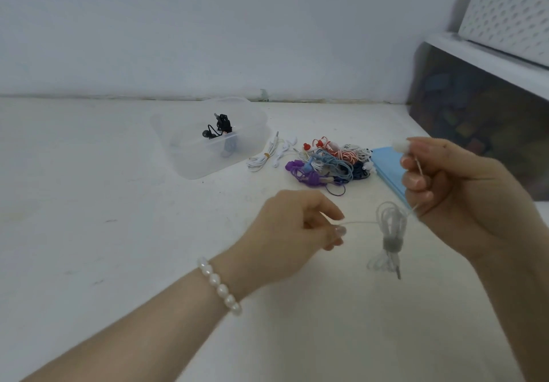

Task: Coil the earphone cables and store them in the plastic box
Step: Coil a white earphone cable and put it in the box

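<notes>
A white earphone cable bundle [391, 233], wrapped at its middle, hangs in the air between my hands with its jack pointing down. My right hand [457, 194] grips the cable, and a white earbud sticks out above its fingers. My left hand [297, 233] pinches a loose strand that runs sideways from the bundle. The clear plastic box [190, 155] stands farther back on the white surface with black earphones [218, 127] inside. A pile of tangled earphones [326, 164] in purple, blue, red and white lies to the right of the box.
A coiled white earphone set [267, 155] lies between the box and the pile. A blue face mask [387, 173] lies right of the pile. A dark container with a white lid [481, 114] stands at the far right. A wall runs behind the surface.
</notes>
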{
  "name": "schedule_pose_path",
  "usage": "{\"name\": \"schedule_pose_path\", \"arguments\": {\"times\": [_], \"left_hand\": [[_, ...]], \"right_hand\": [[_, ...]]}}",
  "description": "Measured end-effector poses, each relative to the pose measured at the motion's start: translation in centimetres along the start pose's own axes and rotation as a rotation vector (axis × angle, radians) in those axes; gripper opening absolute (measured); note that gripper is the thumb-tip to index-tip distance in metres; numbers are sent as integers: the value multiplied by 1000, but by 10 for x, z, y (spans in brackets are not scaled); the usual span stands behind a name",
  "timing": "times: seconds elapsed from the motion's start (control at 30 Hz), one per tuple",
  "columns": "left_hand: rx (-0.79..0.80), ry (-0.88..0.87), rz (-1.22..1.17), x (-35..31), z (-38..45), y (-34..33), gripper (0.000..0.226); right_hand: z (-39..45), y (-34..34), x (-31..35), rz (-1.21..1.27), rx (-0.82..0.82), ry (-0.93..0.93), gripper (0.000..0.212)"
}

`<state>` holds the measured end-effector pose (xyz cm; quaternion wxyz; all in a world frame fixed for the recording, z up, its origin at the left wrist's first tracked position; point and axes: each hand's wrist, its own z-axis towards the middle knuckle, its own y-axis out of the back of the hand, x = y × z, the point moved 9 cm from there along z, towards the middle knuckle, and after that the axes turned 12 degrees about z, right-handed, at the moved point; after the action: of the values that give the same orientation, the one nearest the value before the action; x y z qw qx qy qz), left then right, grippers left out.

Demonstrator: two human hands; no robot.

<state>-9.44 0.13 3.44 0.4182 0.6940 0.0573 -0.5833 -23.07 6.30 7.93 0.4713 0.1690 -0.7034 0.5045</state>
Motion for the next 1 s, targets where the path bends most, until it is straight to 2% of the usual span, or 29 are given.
{"name": "schedule_pose_path", "arguments": {"times": [0.2, 0.3, 0.47, 0.57, 0.7, 0.77, 0.87, 1.0], "left_hand": [[1, 110, -287, 5, 3, 21, 9], [30, 166, -380, 10, 4, 21, 8], [52, 215, -474, 15, 5, 24, 14], [72, 198, -353, 15, 5, 26, 11], [14, 124, -88, 13, 7, 33, 6], [74, 99, -25, 9, 4, 22, 6], [200, 55, 155, 3, -6, -6, 23], [233, 34, 390, -1, -14, -31, 44]], "right_hand": [[10, 20, -13, -387, -66, -77, 10], [13, 19, -20, -668, -60, -7, 12], [18, 20, -34, -973, -59, 60, 16], [20, 19, -39, -1097, -32, 36, 14], [17, 18, -45, -1131, 35, -66, 9], [17, 19, -45, -1116, 29, -61, 9], [17, 17, -40, -1033, -1, 8, 10], [13, 7, -34, -747, 13, 49, 8]]}}
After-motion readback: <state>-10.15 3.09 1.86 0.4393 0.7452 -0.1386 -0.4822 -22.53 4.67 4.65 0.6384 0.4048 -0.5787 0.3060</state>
